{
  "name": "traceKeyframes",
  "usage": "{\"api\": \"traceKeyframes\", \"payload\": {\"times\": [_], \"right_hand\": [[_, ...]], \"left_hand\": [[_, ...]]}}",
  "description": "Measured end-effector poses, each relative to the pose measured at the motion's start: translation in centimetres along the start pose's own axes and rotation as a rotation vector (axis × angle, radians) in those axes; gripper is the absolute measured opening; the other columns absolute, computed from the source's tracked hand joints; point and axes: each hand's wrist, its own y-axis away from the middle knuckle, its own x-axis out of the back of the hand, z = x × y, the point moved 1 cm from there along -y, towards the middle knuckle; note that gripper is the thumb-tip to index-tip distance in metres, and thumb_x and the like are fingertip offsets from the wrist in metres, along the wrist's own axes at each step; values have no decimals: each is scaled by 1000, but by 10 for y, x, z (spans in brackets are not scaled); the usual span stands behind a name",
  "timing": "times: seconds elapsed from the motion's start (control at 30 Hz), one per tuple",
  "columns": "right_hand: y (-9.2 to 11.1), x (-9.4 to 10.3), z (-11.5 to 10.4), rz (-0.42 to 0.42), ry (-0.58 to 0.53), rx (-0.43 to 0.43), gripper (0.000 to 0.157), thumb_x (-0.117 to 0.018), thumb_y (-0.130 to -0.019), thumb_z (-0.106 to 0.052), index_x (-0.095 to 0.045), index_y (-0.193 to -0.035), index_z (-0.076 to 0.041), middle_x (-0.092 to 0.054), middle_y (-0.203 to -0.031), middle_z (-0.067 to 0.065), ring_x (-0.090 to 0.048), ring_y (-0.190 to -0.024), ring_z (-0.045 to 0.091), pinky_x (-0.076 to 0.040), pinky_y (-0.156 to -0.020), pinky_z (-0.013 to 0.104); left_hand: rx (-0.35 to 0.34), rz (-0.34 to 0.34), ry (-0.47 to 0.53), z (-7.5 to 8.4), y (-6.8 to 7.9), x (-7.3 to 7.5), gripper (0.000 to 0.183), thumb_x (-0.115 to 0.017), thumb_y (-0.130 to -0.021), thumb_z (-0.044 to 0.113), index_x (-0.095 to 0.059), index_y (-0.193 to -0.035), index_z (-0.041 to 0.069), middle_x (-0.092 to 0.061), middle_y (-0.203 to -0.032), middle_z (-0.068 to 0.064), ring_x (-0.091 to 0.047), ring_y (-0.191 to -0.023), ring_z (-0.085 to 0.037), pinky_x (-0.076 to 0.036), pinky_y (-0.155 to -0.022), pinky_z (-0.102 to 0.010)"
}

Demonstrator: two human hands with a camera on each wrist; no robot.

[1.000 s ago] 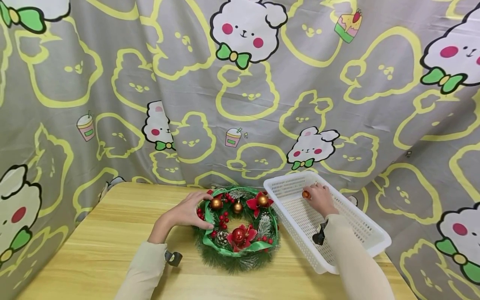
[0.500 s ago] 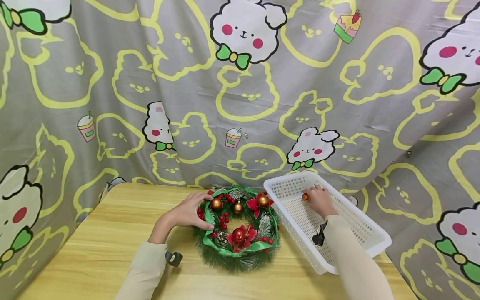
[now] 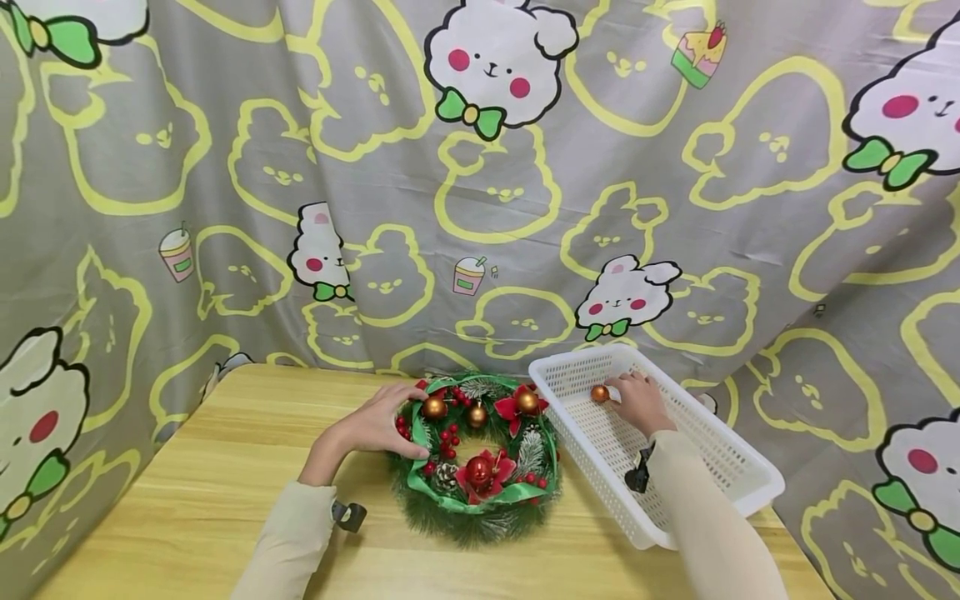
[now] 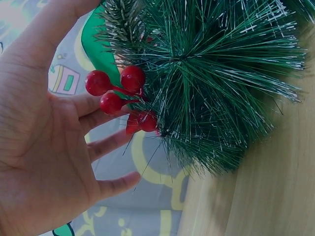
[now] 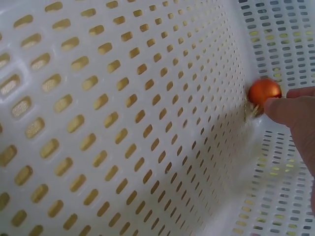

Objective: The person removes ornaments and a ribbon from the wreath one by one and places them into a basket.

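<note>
A green wreath [image 3: 489,523] with a green ribbon, gold and red balls, red flowers, berries and a pinecone lies on the table. My left hand [image 3: 378,423] spreads at its left side, thumb and fingers apart around the edge. In the left wrist view, the palm [image 4: 44,147] faces red berries [image 4: 133,78] and the fingers extend behind them. My right hand [image 3: 639,402] reaches into a white perforated basket [image 3: 581,467]. At its fingertips sits a shiny orange ball [image 3: 600,392] with gold string. In the right wrist view, the thumb tip overlaps the ball [image 5: 265,92], which lies low against the basket's corner.
The basket stands right of the wreath, its raised walls around my right hand. A patterned grey curtain [image 3: 510,208] hangs behind the wooden table [image 3: 225,450] and along both sides. Small black cameras [image 3: 347,517] are strapped to both wrists.
The orange ball has shifted slightly left, out from under the right fingers, and more of it shows. The left hand and the wreath have stayed in place.
</note>
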Motion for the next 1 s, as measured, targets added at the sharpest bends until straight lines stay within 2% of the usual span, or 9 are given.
{"api": "traceKeyframes", "payload": {"times": [0.13, 0.67, 0.87, 1.0], "right_hand": [[-3, 1, 0, -1, 20, 1, 33, -75, -79, -21, -69, -110, -9, -68, -100, 14, -58, -92, 35, -43, -77, 55], [-8, 7, 3, -23, -29, -31, 36, -75, -79, -19, -68, -112, -9, -67, -101, 14, -57, -93, 35, -41, -78, 57], [-20, 23, 1, 51, -137, -70, 35, -73, -80, -17, -67, -114, -8, -67, -107, 17, -58, -95, 38, -41, -77, 56], [-33, 40, -3, 115, -285, -105, 36, -70, -83, -16, -65, -117, -6, -65, -113, 17, -57, -104, 38, -40, -87, 57]], "left_hand": [[2, -3, 2, 0, 0, 1, 89, -79, -60, 62, -46, -133, 23, -27, -150, -12, -19, -139, -35, -28, -101, -63], [13, -4, 7, 1, 0, 2, 89, -79, -60, 62, -46, -133, 24, -27, -151, -11, -18, -140, -34, -28, -101, -63], [15, -6, 9, 1, 0, 1, 89, -79, -60, 62, -46, -133, 24, -26, -151, -11, -18, -139, -35, -27, -102, -63], [14, -11, 14, 1, 0, 1, 89, -79, -60, 61, -45, -133, 23, -26, -151, -11, -19, -139, -35, -28, -101, -63]]}}
